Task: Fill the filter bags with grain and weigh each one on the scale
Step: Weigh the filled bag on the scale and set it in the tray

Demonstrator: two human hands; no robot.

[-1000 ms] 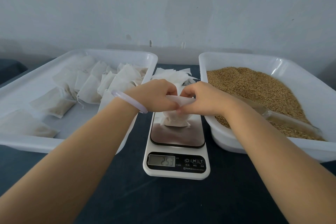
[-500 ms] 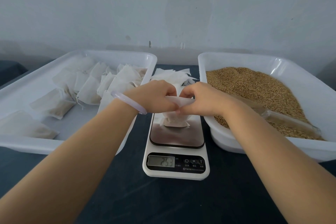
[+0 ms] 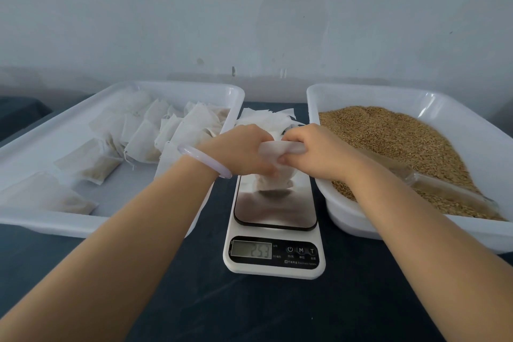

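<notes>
Two hands meet above the scale (image 3: 273,272), head view: left hand (image 3: 238,150) and right hand (image 3: 313,153) each pinch the top of the bag (image 3: 274,184), which sits on the platform beneath them. Display reads 253; grain (image 3: 402,141) lies right of the right hand, filled bags (image 3: 144,136) left of the left hand.

Left hand (image 3: 238,151) and right hand (image 3: 313,153) together at frame centre, pinching the top of a filter bag (image 3: 277,184) sitting on the scale (image 3: 274,271), display (image 3: 251,250) reading 253, tray of filled bags (image 3: 69,226) left, grain tray (image 3: 361,91) right, dark desk (image 3: 249,311).
</notes>
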